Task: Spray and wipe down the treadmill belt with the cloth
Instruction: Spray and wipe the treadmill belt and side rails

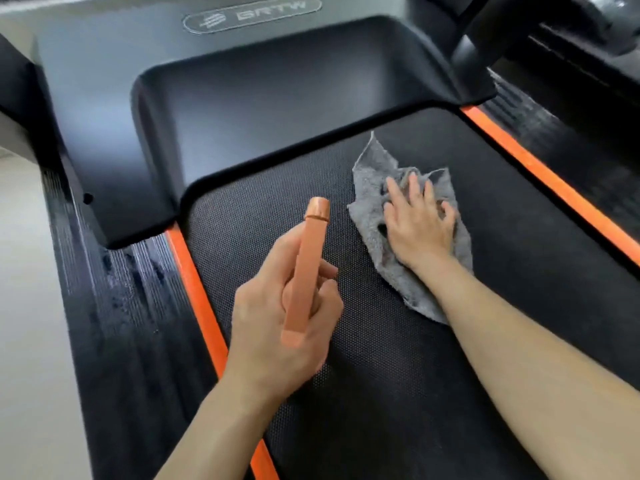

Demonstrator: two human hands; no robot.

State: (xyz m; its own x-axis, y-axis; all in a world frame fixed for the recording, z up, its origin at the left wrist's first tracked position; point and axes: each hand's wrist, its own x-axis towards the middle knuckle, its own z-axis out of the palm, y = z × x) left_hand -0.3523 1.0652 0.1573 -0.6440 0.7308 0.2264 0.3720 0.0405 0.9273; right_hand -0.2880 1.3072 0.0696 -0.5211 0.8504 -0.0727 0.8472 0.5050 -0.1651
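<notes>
The black dotted treadmill belt (363,393) runs from the motor cover toward me between two orange strips. A crumpled grey cloth (374,168) lies on the belt's far right part. My right hand (419,223) presses flat on the cloth with fingers spread. My left hand (280,317) hovers above the belt's left side and grips a slim orange spray bottle (308,265), its cap end pointing away from me.
The black motor cover (277,109) rises at the belt's far end. Orange strips (197,289) and ribbed black side rails (121,306) flank the belt. A black upright post (485,36) stands at the far right. Pale floor (24,306) lies to the left.
</notes>
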